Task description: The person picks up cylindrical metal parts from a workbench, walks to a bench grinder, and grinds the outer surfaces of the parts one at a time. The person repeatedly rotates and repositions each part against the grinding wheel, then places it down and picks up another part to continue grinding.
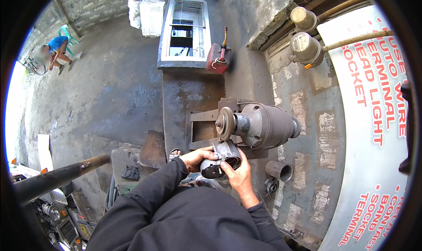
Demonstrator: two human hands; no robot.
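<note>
Both hands grip a grey metal motor housing with a rounded body and a black end. My left hand is closed around its left side, with the thumb on top. On the opposite side, my right hand wraps it, thumb pressed near the dark lower end. The far end of the housing is right by the round wheel of a bench grinder; whether they touch I cannot tell. The grinder is a large grey motor on a metal stand. My fingers hide the housing's underside.
A short pipe piece and a small round metal part lie right of my right hand. A dark pole juts in from the left. A red fuel can stands beyond the grinder. Another person bends down at the far left.
</note>
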